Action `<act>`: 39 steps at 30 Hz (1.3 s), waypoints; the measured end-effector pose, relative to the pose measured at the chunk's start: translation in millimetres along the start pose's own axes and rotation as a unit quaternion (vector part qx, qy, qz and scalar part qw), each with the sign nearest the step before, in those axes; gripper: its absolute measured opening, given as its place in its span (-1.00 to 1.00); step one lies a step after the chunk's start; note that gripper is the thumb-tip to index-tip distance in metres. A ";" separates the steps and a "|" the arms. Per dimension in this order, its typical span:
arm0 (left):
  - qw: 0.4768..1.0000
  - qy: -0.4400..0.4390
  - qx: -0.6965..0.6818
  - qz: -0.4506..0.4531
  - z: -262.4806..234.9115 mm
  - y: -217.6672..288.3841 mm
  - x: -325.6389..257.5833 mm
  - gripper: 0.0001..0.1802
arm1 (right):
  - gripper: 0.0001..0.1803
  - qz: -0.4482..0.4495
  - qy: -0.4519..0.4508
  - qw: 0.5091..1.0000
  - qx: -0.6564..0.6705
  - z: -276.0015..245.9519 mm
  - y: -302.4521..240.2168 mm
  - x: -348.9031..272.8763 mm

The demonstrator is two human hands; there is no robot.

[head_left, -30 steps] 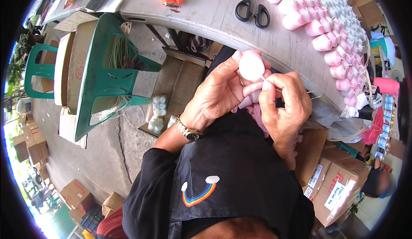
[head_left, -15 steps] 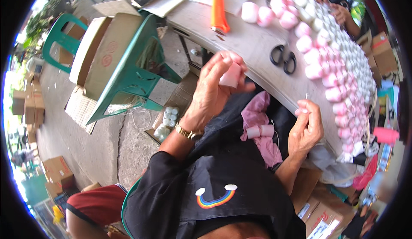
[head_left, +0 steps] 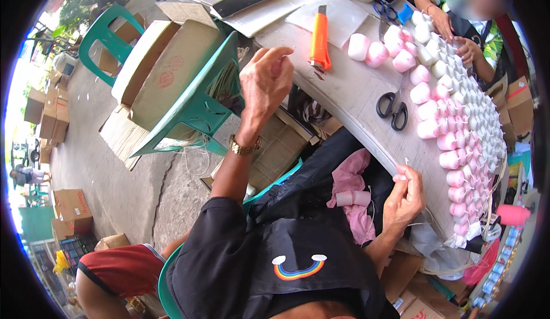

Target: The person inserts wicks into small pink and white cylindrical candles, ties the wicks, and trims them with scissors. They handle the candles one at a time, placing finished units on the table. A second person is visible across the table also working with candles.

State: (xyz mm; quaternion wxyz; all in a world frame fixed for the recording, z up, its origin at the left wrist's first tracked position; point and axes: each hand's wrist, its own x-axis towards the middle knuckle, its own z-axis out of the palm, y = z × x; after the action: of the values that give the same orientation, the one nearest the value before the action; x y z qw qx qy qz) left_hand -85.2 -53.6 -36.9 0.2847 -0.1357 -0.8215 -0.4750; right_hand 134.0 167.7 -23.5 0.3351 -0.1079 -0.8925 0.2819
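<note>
Head view: left hand [head_left: 269,84] is raised over the edge of the long grey tabletop [head_left: 349,95], fingers curled together w/ tips pinched near the orange utility knife [head_left: 321,38]; can't tell if anything sits in the pinch. Right hand [head_left: 404,199] is low at the table's near edge, thumb and fingers clamped on a small pink-and-white wrapped piece [head_left: 400,176] w/ thin white string [head_left: 427,219] trailing off it. The piece looks light and soft, prob. squashes easily; best taken by its sides, w/ the string kept taut since it's thin and may slip. A pink cloth bundle [head_left: 352,190] lies in the lap just beside the right hand. Table is smooth and cluttered: black scissors [head_left: 392,110], rows of pink and white wrapped pieces [head_left: 458,124]. Outdoors on concrete, green plastic chair [head_left: 195,101] and cardboard boxes [head_left: 71,204] to the left; another person's hands [head_left: 467,50] work at the far end.
</note>
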 end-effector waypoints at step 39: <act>0.899 -0.149 0.099 0.401 163.6 58.3 133.1 -0.91 | -0.79 -0.003 -0.035 0.998 0.046 -3.1 4.1 -5.8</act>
State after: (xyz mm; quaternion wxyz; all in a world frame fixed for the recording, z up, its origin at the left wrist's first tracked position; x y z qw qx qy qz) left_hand -218.5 110.2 20.3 0.3370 -0.4939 -0.7732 -0.2114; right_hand 140.4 170.2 -27.0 0.3093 -0.0794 -0.8901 0.3252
